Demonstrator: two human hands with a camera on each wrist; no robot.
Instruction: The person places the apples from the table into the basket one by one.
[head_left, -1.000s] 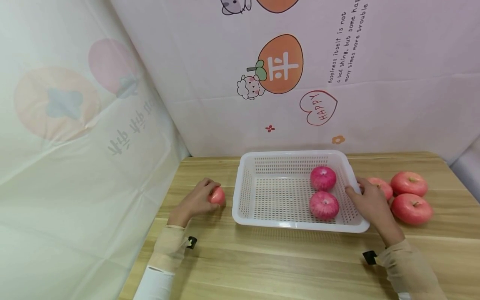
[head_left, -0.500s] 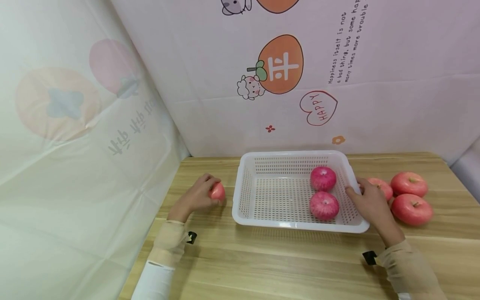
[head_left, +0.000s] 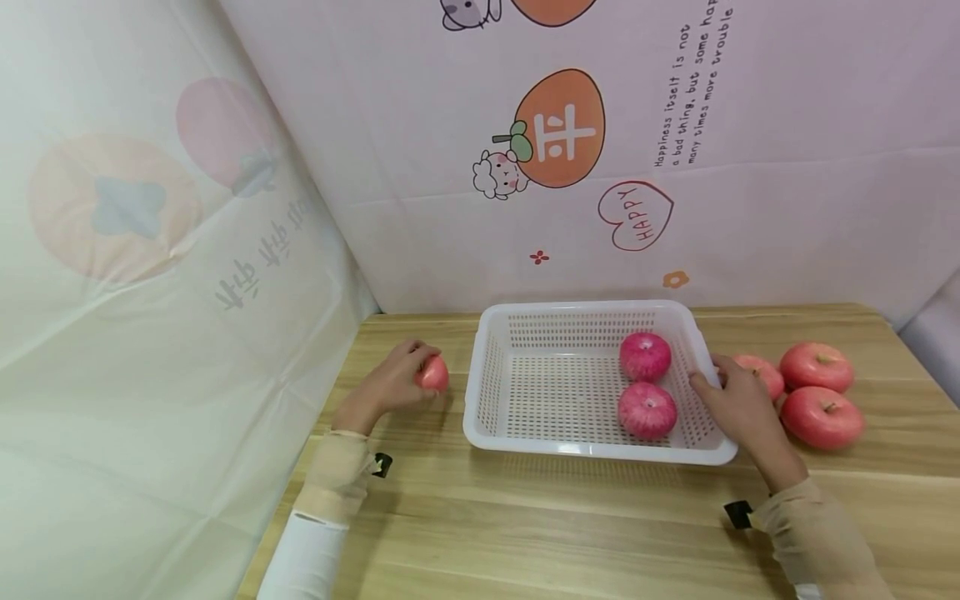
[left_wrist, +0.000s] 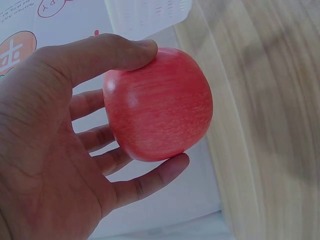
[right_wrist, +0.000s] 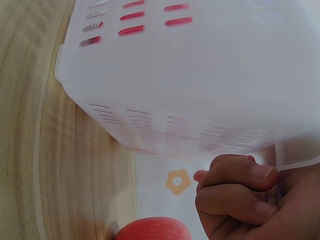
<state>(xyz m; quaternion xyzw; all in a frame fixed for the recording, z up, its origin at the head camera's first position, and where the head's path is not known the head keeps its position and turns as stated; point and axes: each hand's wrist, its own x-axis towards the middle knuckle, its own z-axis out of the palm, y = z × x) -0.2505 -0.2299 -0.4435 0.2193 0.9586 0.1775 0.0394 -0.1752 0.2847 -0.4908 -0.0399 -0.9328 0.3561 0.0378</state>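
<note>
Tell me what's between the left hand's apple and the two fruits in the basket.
In the head view, a strip of wooden table, then the white basket's left wall and a bare stretch of its floor.

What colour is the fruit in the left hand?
The fruit is red, finely streaked; the left wrist view shows it best.

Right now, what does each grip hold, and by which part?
Left grip: a red apple, by opposite sides. Right grip: the white basket, by its right-end rim.

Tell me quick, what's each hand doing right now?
Left hand: holding a red apple between thumb and fingers.
Right hand: holding the white basket at its right end.
</note>
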